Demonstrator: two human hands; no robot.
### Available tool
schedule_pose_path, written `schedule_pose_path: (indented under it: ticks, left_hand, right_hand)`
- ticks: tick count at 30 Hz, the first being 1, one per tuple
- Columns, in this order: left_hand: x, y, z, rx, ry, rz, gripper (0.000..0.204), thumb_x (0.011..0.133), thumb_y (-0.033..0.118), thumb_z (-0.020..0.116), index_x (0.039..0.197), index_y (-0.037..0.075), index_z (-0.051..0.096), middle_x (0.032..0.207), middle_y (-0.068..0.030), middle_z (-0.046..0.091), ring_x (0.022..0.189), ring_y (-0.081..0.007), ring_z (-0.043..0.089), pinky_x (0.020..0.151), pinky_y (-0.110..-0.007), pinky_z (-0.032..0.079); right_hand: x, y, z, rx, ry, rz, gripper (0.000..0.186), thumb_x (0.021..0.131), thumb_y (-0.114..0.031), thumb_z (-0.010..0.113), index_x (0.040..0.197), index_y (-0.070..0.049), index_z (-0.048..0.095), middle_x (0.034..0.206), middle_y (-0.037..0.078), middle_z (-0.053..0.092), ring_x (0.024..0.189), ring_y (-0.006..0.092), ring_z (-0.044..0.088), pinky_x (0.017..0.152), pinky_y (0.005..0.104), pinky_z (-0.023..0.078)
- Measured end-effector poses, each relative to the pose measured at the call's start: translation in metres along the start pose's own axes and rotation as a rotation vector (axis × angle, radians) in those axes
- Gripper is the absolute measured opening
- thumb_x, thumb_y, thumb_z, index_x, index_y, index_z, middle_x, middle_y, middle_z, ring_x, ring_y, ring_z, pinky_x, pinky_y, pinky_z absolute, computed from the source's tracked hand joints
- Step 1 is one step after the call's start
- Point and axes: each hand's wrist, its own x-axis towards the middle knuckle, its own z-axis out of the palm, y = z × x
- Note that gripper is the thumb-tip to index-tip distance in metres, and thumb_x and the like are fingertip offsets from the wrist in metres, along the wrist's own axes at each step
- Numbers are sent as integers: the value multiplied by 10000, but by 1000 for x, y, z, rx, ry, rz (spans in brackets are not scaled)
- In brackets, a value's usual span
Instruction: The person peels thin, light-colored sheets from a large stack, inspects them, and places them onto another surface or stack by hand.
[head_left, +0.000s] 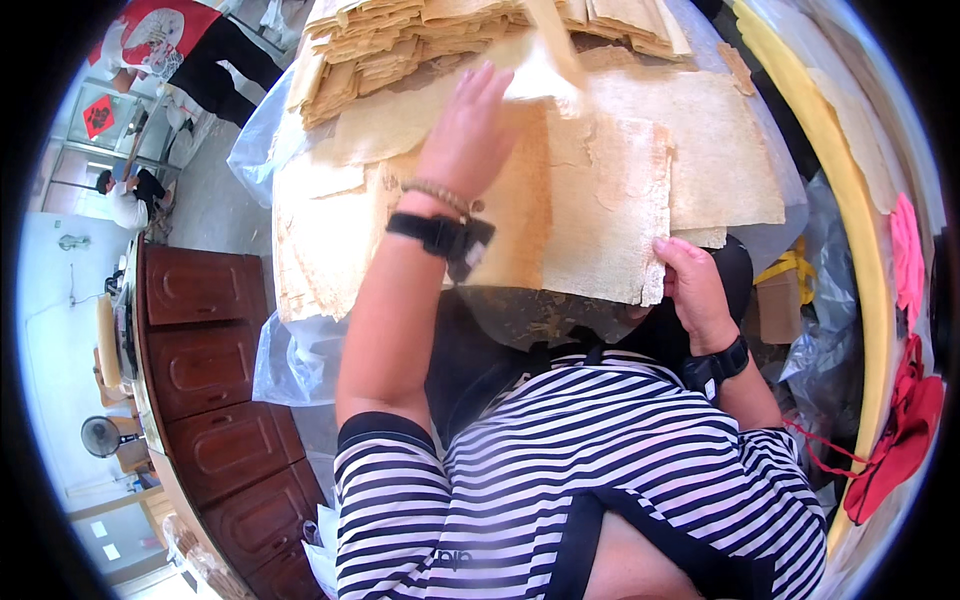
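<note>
Thin tan sheets (600, 200), dry and ragged at the edges, lie spread over a table covered in clear plastic (290, 355). My left hand (468, 130) reaches forward over the sheets with fingers together, lifting the edge of a pale sheet (545, 55), which is blurred. My right hand (690, 285) pinches the near corner of the top sheet at the table's front edge. Both wrists carry black bands; the left also has a bead bracelet.
A tall stack of folded tan sheets (400, 40) stands at the far side of the table. Brown wooden cabinets (215, 400) run along the left. Plastic bags and a cardboard box (780, 300) sit at the right. A person (130, 195) is far left.
</note>
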Motion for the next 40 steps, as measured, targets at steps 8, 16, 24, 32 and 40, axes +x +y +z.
schedule_pose_path:
  ticks: [8, 16, 24, 32, 40]
  left_hand:
    - [-128, 108, -27, -70, -325, 57, 732, 803, 134, 760, 1481, 104, 488, 1541, -155, 480, 1442, -329, 442, 1145, -438, 412]
    - [-154, 112, 12, 76, -92, 82, 550, 899, 182, 620, 1440, 118, 541, 1449, -129, 578, 1356, -296, 536, 1114, -429, 403]
    - [-163, 111, 25, 111, -14, 102, 414, 888, 114, 608, 1298, 81, 650, 1327, -112, 665, 1254, -277, 620, 1018, -401, 489]
    - [-134, 116, -100, -302, -296, -36, 406, 817, -33, 637, 1204, 73, 702, 1054, -142, 754, 984, -305, 733, 833, -380, 582]
    - [-78, 84, -210, -499, -486, -34, 452, 838, -138, 576, 1252, 11, 678, 1143, -140, 744, 1089, -204, 705, 957, -315, 527]
  right_hand:
    - [-41, -14, -31, 35, -99, 106, 242, 1001, -215, 599, 1054, 6, 684, 895, 70, 731, 731, 148, 712, 648, 266, 591]
    - [-73, -38, 4, 66, -249, 114, 307, 993, -192, 590, 1161, 48, 681, 1031, 154, 748, 855, 207, 749, 710, 296, 628]
    - [-59, -18, -18, -24, -269, -11, 398, 1015, -213, 559, 1320, 37, 604, 1206, 155, 714, 1089, 234, 703, 961, 374, 566]
    - [-49, -24, -13, 526, -252, 161, 542, 1052, -255, 457, 1490, 61, 411, 1458, 201, 559, 1345, 300, 551, 1160, 425, 407]
    - [-65, -109, 54, 416, -403, -31, 505, 1019, -251, 538, 1427, 43, 495, 1409, 177, 606, 1297, 279, 587, 1134, 426, 425]
